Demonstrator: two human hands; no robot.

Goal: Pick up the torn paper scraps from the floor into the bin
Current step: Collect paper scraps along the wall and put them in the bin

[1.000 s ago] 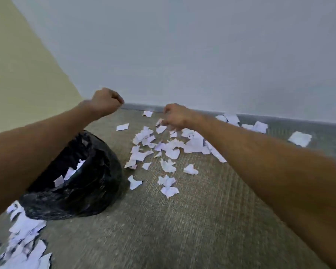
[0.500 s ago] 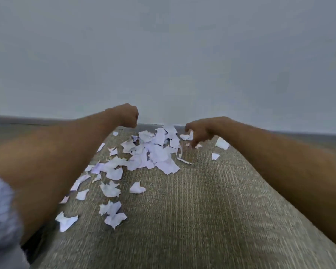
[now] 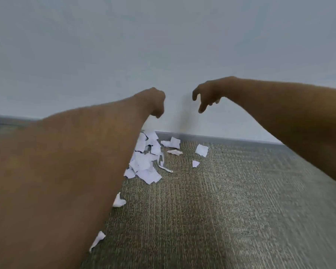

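Both hands raised: left hand (image 3: pixel 153 101) clenched, contents hidden; right hand (image 3: pixel 206 96) w/ fingers loose, empty. Paper scraps (image 3: pixel 145 162) lie below fingertips; next we reach down, gather.

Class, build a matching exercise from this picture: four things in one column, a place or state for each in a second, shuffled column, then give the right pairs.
Things
1. left hand
2. right hand
3. paper scraps
4. carpet

States or places
A. grey-green, ribbed, covers the floor
B. white, heaped near the skirting
C. fingers curled into a fist, raised
D. fingers loosely spread, pointing down, holding nothing

Pairs: 1-C, 2-D, 3-B, 4-A
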